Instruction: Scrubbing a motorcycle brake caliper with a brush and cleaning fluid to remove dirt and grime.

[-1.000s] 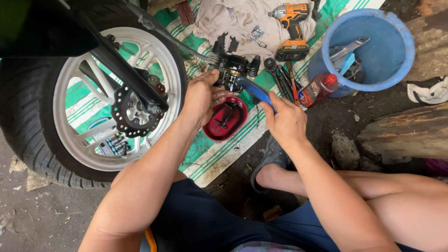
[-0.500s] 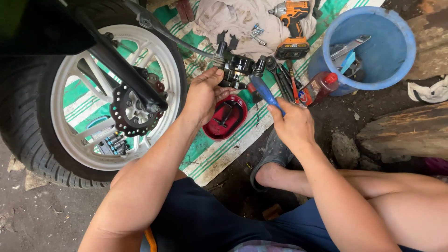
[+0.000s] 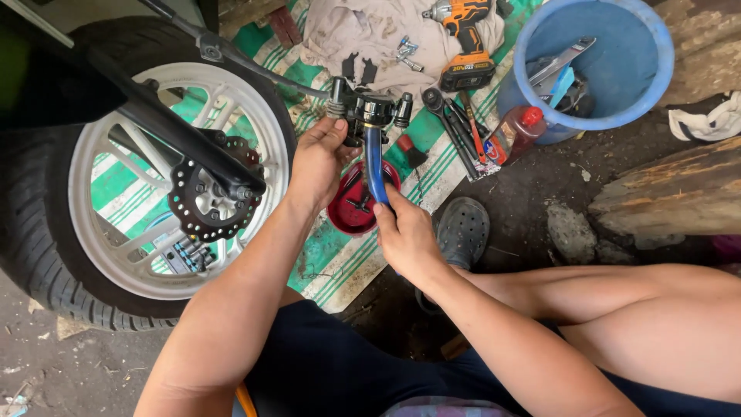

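My left hand grips a black brake caliper that hangs on a black hose. My right hand holds the blue handle of a tool whose tip is set into the caliper from below. Both are raised over a red bowl with small dark parts inside, lying on a green-and-white striped mat. To the left stands a motorcycle wheel with a white rim and a perforated brake disc.
A blue bucket with tools stands at top right, a red-capped bottle and several hand tools beside it. An orange cordless driver lies on a stained cloth. A grey clog and a wooden log lie to the right.
The caliper has been lifted and turned toward me. My right hand swung the blue-handled tool from slanting at the right to upright under the caliper.
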